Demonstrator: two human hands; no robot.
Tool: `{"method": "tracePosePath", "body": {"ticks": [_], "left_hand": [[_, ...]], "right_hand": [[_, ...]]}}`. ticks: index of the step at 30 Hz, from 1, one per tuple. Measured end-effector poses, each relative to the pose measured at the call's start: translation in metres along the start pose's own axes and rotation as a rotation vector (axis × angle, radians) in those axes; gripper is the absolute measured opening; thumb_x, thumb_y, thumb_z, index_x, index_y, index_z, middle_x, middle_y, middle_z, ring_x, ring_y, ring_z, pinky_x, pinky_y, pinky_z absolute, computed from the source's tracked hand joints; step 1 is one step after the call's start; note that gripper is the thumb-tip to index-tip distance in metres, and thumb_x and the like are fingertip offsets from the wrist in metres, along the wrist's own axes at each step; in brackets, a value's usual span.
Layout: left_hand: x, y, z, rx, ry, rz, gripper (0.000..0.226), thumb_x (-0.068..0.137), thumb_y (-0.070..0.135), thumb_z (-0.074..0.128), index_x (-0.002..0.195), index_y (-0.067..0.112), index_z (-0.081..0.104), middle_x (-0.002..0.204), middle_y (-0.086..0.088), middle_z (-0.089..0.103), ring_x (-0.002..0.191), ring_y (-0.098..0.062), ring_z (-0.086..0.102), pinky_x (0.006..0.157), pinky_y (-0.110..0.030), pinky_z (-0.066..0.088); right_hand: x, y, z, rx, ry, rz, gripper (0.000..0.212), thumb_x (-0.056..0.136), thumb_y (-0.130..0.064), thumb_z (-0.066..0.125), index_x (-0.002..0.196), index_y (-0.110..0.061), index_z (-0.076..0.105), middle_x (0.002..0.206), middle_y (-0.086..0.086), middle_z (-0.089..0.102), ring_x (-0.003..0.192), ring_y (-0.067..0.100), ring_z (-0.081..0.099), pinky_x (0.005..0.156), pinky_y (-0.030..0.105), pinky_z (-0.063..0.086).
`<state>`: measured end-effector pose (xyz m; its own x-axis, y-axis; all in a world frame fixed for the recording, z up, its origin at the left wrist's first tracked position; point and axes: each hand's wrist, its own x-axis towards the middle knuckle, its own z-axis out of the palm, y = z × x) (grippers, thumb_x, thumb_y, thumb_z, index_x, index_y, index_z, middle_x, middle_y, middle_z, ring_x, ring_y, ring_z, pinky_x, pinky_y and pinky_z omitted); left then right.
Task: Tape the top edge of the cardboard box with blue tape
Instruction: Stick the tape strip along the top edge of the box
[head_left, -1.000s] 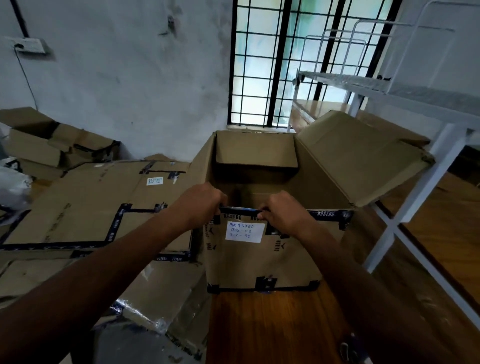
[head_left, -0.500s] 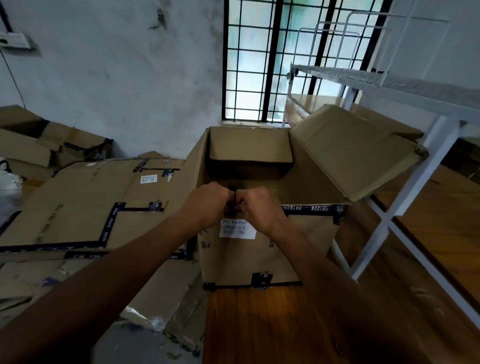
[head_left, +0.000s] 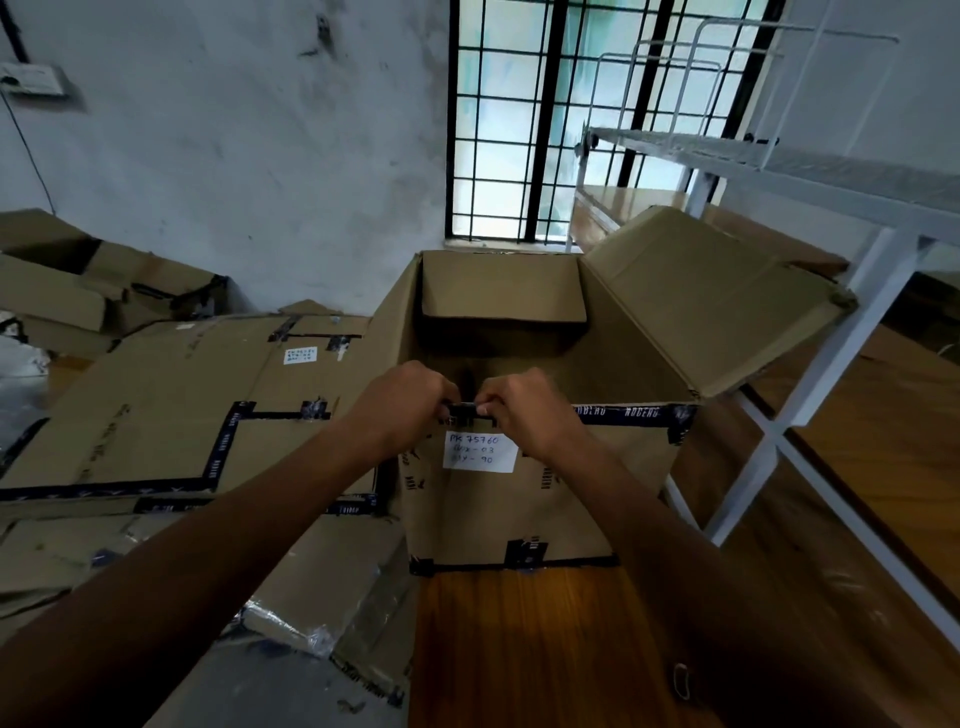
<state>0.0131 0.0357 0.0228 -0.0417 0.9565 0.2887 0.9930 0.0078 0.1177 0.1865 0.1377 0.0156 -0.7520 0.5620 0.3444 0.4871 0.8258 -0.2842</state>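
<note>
**Both hands pinched together on the box's near rim**

My left hand (head_left: 402, 408) and my right hand (head_left: 527, 410) sit side by side at the middle of the near top edge of the cardboard box (head_left: 519, 499), fingers curled over the rim and closed on the blue tape (head_left: 631, 414) there, nearly touching each other. To the right of my right hand, the dark printed strip runs along that edge to the corner and folds down over it. The part under my fingers is hidden, so I cannot tell how it lies there.

The box stands open on the wooden desk (head_left: 519, 649), its right flap (head_left: 711, 296) lifted and tilted outward, its far flap folded inward. A white handwritten label (head_left: 480, 451) is stuck on the near face just below my hands. Flattened cartons (head_left: 156, 415) lie stacked just to the left of the box, and a white metal rack (head_left: 810, 171) stands to the right.
</note>
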Motion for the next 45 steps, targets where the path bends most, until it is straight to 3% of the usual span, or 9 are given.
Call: {"method": "tracePosePath", "body": {"ticks": [5,8,13,16,22,28,36,42,45], "left_hand": [[-0.006,-0.008,0.003,0.038,0.018,0.037,0.028,0.102,0.019,0.063,0.127,0.029,0.072,0.105,0.000,0.074,0.093,-0.016,0.067,0.078,-0.030,0.051],[-0.008,-0.014,0.002,0.044,0.027,0.013,0.025,0.101,0.021,0.065,0.124,0.029,0.074,0.104,0.001,0.076,0.094,-0.015,0.068,0.084,-0.034,0.057],[-0.006,-0.020,0.000,0.046,0.036,0.041,0.026,0.101,0.024,0.066,0.125,0.030,0.075,0.104,0.003,0.077,0.092,-0.014,0.069,0.081,-0.031,0.054],[-0.014,-0.025,0.008,0.113,0.096,0.075,0.029,0.101,0.028,0.067,0.130,0.031,0.072,0.106,0.002,0.078,0.093,-0.018,0.071,0.080,-0.033,0.056],[-0.002,-0.012,0.011,0.096,0.177,0.092,0.024,0.103,0.041,0.058,0.119,0.034,0.075,0.101,0.007,0.074,0.089,-0.014,0.067,0.081,-0.032,0.047],[0.012,0.003,0.016,0.221,0.176,0.062,0.021,0.102,0.038,0.055,0.112,0.035,0.074,0.115,0.011,0.071,0.108,-0.015,0.057,0.098,-0.040,0.041],[-0.011,-0.024,0.008,0.319,0.169,0.108,0.022,0.098,0.049,0.062,0.113,0.037,0.072,0.117,0.016,0.072,0.119,-0.015,0.053,0.094,-0.042,0.039],[-0.022,-0.038,0.001,0.303,0.152,0.069,0.026,0.098,0.051,0.056,0.110,0.038,0.075,0.112,0.018,0.073,0.118,-0.015,0.053,0.093,-0.042,0.039],[-0.020,-0.037,0.000,0.294,0.156,0.067,0.026,0.099,0.050,0.055,0.109,0.038,0.076,0.112,0.018,0.073,0.119,-0.015,0.053,0.094,-0.041,0.036]], "right_hand": [[-0.008,0.017,-0.007,-0.060,-0.113,0.026,0.015,0.098,-0.029,0.068,0.110,-0.024,0.075,0.094,-0.003,0.070,0.084,0.012,0.064,0.074,0.032,0.056],[-0.010,0.021,-0.005,-0.043,-0.104,0.016,0.017,0.100,-0.027,0.065,0.111,-0.020,0.076,0.088,-0.005,0.067,0.081,0.011,0.061,0.070,0.027,0.046],[-0.002,0.019,-0.012,-0.041,-0.141,0.030,0.018,0.097,-0.028,0.070,0.112,-0.021,0.077,0.097,-0.002,0.073,0.087,0.012,0.065,0.077,0.033,0.056],[-0.013,0.028,-0.005,-0.057,-0.086,0.035,0.022,0.099,-0.039,0.065,0.110,-0.023,0.077,0.087,-0.004,0.072,0.079,0.009,0.063,0.067,0.027,0.047],[-0.011,0.019,0.002,0.024,-0.018,-0.037,0.024,0.098,-0.042,0.063,0.117,-0.028,0.071,0.098,-0.008,0.072,0.086,0.009,0.065,0.073,0.030,0.053],[0.003,0.005,0.013,-0.031,0.062,-0.062,0.017,0.101,-0.027,0.060,0.094,-0.021,0.074,0.091,-0.002,0.068,0.082,0.012,0.051,0.071,0.030,0.039],[-0.015,0.016,0.011,-0.158,0.125,-0.143,0.023,0.104,-0.033,0.057,0.109,-0.021,0.076,0.107,-0.005,0.074,0.113,0.017,0.055,0.089,0.030,0.038],[-0.028,0.036,0.004,-0.178,0.181,-0.103,0.017,0.100,-0.030,0.065,0.103,-0.022,0.079,0.099,-0.006,0.077,0.111,0.020,0.059,0.089,0.032,0.039],[-0.026,0.033,-0.001,-0.213,0.133,-0.073,0.020,0.100,-0.035,0.063,0.107,-0.023,0.078,0.106,-0.006,0.076,0.113,0.019,0.057,0.090,0.033,0.040]]}}
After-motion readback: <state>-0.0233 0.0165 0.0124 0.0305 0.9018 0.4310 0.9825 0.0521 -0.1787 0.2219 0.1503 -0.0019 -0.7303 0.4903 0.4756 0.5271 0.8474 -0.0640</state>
